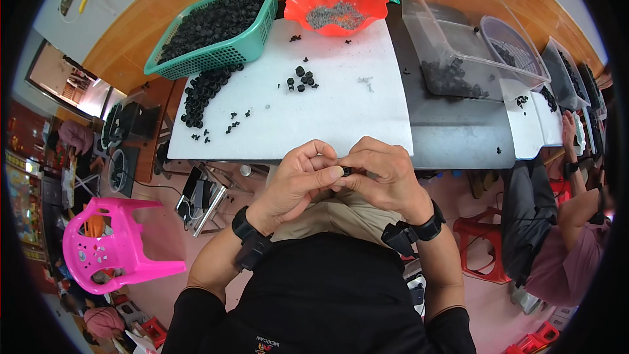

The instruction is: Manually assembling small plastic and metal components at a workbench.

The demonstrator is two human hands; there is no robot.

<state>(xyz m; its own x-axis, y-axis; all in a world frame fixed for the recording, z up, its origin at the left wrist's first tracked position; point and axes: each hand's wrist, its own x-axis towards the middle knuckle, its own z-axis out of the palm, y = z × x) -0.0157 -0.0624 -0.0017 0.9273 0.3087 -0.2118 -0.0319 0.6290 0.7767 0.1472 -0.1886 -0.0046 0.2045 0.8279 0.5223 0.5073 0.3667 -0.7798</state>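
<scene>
My left hand (304,176) and right hand (385,174) meet just off the near edge of the white sheet (357,121), above my lap. Between their fingertips is a small black part (346,171). Both grips are drawn in to a pinch, thumb against forefinger, with only the part's thickness between; the fingers cover most of it, so I cannot tell its full shape or whether a second piece is inside. I pinch it from both sides, probably because so small a thing needs fingertips rather than a palm, and I hold it close in front of me, likely to see it well.

Straight ahead of the grip, a small group of black pieces (301,78) stands on the sheet, apparently within easy reach. Ahead and left, a heap of black caps (203,98) lies along the foot of the green basket (256,44), perhaps tipped out for picking. Nearer on that side are loose pronged bits (234,122), spread out singly. Farthest ahead is the red bowl (299,4), whose raised wavy rim presumably stops the tiny grey pieces (335,16) inside from scattering.
</scene>
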